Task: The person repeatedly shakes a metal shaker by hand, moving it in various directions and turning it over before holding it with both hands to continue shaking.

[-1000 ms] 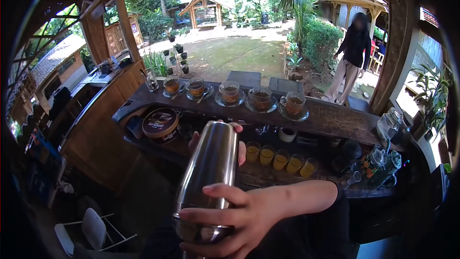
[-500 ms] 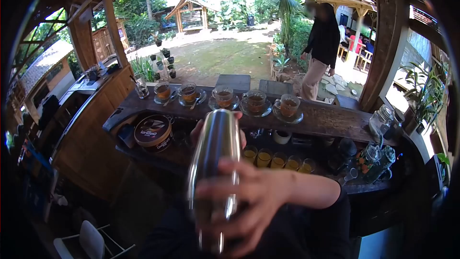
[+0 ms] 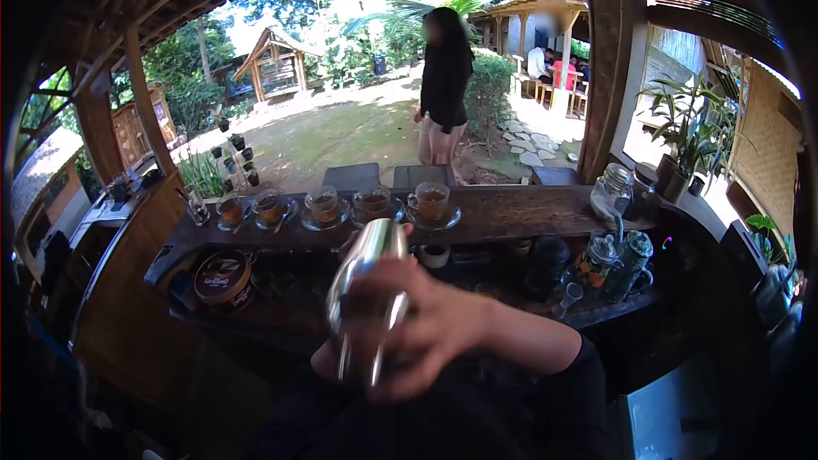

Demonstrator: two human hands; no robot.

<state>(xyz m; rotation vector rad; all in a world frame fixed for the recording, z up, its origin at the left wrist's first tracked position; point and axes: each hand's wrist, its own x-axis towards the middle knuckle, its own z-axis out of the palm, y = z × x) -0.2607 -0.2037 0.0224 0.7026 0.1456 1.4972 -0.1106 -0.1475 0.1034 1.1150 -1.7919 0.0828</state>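
Observation:
A shiny metal cocktail shaker (image 3: 381,243) is tilted in front of my chest, its far end pointing toward the counter. My right hand (image 3: 413,324) is wrapped across its near part, smeared by motion. Behind the shaker, my left hand (image 3: 349,241) grips its far end; only bits of the fingers show. Beyond it, on the counter's raised ledge, stands a row of glass cups of amber drink on saucers, among them the rightmost cup (image 3: 431,202) and the leftmost cup (image 3: 230,211).
A round brown tub (image 3: 223,277) sits on the lower shelf at left. Glass jars (image 3: 612,192), a flowered teapot (image 3: 598,257) and a green mug (image 3: 632,264) stand at right. Stools (image 3: 352,176) line the far side. A person in black (image 3: 445,77) is outside in the yard.
The shaker and both hands have shifted and blurred, and the shaker appears shorter. My view has turned right, and the person outside has moved leftward in it. The yellow glasses are now mostly hidden.

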